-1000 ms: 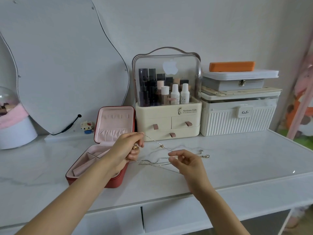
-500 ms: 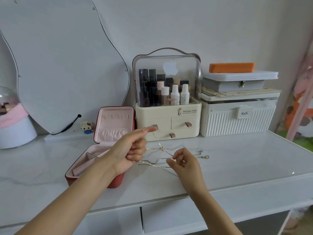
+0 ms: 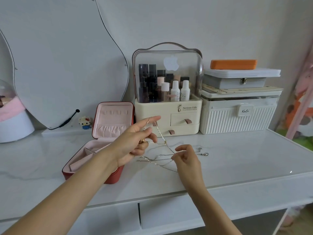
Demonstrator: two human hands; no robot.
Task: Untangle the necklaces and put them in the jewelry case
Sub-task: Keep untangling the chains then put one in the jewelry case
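A white desk (image 3: 237, 167) fills the lower frame. A curved mirror (image 3: 59, 56) leans on the wall at 10 o'clock. At 12 o'clock stands a cream organizer (image 3: 167, 116) with a clear domed lid, bottles inside and three small drawers. Just beside it, at 2 o'clock, is a ribbed white box (image 3: 237, 119) carrying a stack: a flat board, a grey latched box (image 3: 237, 82), and an orange case (image 3: 233, 64) on top. At 9 o'clock sits a white round container (image 3: 15, 126) with pink cloth in it.

The red jewelry case (image 3: 101, 150) lies open at 8 o'clock of the centre, lid upright, pink lining showing, its near end hidden behind the left forearm. A small block figure (image 3: 85, 122) stands near the case's lid at 10 o'clock.

The left hand (image 3: 133, 146) is raised above the desk, index finger stretched out with a gold chain (image 3: 160, 134) draped over it, the lower fingers curled around something gold; exactly what it is cannot be told. The right hand (image 3: 186, 158), at 4 o'clock of the left, pinches the chains between thumb and forefinger. The tangled necklaces (image 3: 157, 160) lie on the desk between the hands, strands crossing. A silver end with small pendants (image 3: 204, 152) trails to 3 o'clock of the right hand.
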